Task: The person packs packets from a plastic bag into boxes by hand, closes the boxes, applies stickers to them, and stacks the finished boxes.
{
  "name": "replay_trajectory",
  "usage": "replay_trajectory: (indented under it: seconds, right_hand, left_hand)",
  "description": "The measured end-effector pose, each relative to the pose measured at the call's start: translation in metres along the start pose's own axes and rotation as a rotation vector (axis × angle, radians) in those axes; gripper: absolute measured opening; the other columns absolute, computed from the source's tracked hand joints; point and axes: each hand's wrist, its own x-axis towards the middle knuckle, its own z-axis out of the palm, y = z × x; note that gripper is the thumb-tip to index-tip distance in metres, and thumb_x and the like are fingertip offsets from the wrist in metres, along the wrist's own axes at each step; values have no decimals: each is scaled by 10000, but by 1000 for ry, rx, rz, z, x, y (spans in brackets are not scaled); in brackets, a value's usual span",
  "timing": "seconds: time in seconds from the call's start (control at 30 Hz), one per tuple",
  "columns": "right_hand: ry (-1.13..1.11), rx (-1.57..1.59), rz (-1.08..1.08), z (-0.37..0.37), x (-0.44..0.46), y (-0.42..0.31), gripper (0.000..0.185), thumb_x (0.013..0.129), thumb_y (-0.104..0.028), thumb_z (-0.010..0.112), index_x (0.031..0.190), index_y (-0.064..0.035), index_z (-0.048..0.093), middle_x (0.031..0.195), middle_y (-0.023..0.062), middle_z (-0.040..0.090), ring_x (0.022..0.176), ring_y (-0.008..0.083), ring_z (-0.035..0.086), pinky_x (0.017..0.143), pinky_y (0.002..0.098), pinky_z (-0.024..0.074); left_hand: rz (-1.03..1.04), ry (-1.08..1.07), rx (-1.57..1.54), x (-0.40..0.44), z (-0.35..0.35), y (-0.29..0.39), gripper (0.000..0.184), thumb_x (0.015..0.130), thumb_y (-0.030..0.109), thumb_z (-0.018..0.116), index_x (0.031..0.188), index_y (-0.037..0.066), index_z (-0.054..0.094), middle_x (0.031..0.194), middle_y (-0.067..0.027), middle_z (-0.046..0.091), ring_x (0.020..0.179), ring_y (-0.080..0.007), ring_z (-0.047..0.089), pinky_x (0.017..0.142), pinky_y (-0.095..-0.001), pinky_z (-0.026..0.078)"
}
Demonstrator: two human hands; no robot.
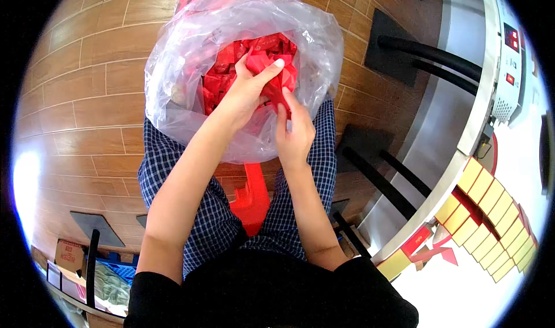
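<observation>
A large clear plastic bag (165, 76) stands open between the person's knees, with many small red packets (221, 67) inside. Above its mouth, a folded red piece (287, 73) is held between both hands. My left hand (254, 85) grips it from the left, thumb on top and fingers partly behind it. My right hand (296, 128) pinches its lower right edge with thumb and forefinger. Whether the piece is paper or cloth I cannot tell.
A red seat (252, 203) shows between the checked trouser legs. On the right, a white table (462, 299) bears rows of yellow boxes (488, 198), red pieces and a device with a red display (511, 50). Black table legs stand below. A cardboard box (70, 255) sits lower left.
</observation>
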Motion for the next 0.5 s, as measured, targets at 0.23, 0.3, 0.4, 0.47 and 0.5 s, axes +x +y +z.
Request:
replay_trajectory:
  seconds: [0.23, 0.3, 0.4, 0.47, 0.5]
  right_hand:
    - [-30, 238, 176, -16, -6, -1, 500, 830, 37, 608, 1315, 3, 493, 1080, 221, 622, 890, 319, 641, 812, 356, 504]
    - [-68, 153, 143, -27, -4, 13, 387, 830, 79, 566, 1212, 23, 541, 1012, 175, 635, 935, 266, 623, 862, 324, 481]
    - [101, 556, 476, -33, 8, 18, 306, 849, 119, 495, 1138, 28, 537, 994, 86, 613, 932, 147, 587, 879, 290, 460]
    - [64, 681, 540, -38, 17, 25, 307, 844, 129, 485, 1130, 29, 531, 973, 84, 612, 918, 128, 574, 856, 263, 454]
    - [51, 733, 565, -40, 20, 28, 276, 835, 136, 485, 1077, 23, 555, 954, 73, 613, 921, 121, 564, 853, 252, 448]
  left_hand:
    - [50, -171, -181, 7, -11, 7, 401, 862, 247, 657, 1174, 55, 493, 1112, -72, 593, 1068, -185, 563, 927, -355, 463]
    - [-6, -99, -208, 1, -9, 15, 353, 857, 248, 613, 1133, 42, 536, 1057, -79, 619, 1007, -192, 586, 886, -333, 471]
    - [-96, -158, -136, 0, -17, 18, 375, 851, 291, 568, 1113, 23, 556, 1030, -79, 638, 883, -174, 596, 787, -293, 481]
    - [-127, -187, -83, 2, -17, 18, 401, 851, 307, 563, 1126, 16, 549, 1047, -80, 638, 848, -164, 592, 751, -285, 483]
    - [-109, -222, -128, 3, -16, 16, 398, 859, 306, 558, 1130, 14, 547, 1055, -79, 638, 839, -156, 589, 730, -289, 486]
